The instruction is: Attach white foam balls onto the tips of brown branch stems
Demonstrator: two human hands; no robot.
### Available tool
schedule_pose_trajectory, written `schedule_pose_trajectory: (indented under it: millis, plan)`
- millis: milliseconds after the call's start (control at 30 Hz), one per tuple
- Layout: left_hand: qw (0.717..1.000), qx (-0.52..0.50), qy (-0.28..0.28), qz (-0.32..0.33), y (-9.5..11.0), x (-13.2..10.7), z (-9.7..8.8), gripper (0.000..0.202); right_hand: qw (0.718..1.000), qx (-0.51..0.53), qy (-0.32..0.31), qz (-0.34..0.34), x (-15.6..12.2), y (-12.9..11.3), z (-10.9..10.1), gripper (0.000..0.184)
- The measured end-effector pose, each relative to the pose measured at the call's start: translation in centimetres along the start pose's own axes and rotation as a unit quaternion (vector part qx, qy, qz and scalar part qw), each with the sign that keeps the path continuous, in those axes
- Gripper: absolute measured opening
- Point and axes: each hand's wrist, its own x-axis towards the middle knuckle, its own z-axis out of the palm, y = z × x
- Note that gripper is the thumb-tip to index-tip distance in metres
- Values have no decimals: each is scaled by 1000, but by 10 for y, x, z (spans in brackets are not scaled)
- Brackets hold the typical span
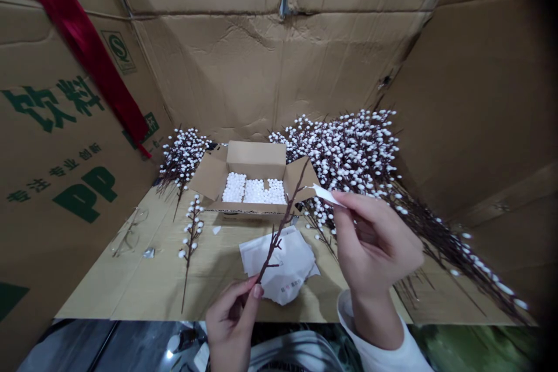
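Inspection from my own position, 12 o'clock straight ahead, nearest items first.

My left hand (231, 325) is closed in a pinch at 6 o'clock, thumb and fingers grasping the lower end of a thin brown twig (283, 221). The twig rises toward 1 o'clock, tilted, knobbly, with short side spurs, and shows no white beads along the visible length. My right hand (375, 244), in a white sleeve (383, 349), is at 4 o'clock, pinching a narrow white paper strip (325, 195) whose tip lies just beside the upper twig, and I cannot confirm contact.

Beneath the twig, a crumpled white printed paper (279, 264) lies on a cardboard sheet (131, 285). At 10 o'clock on that sheet lies a loose beaded sprig (190, 238), with a small foil scrap (149, 252) and a clear curved item (128, 232) further left; the latter is not identifiable.

At 12 o'clock stands an open carton (255, 154), flaps up, filled with white foam beads (255, 190). A small heap of white-beaded branches (183, 157) sits at 11 o'clock, and a large heap (344, 157) spreads from 12 to 3 o'clock. Behind everything stands a cardboard wall (279, 70) printed in green at 10 o'clock (56, 104), crossed by a red ribbon (78, 35).
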Motion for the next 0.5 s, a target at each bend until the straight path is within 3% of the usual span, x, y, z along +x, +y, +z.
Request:
schedule_pose_trajectory:
  millis: [267,400,500]
  plan:
    - [998,11,2,66,0,2,1,7,993,-2,-62,-104,0,-5,-4,36]
    - [997,11,1,76,1,2,1,7,990,-13,-91,-110,0,-5,-5,34]
    - [996,0,14,83,4,2,3,6,993,-13,-65,-99,-1,-4,-7,38]
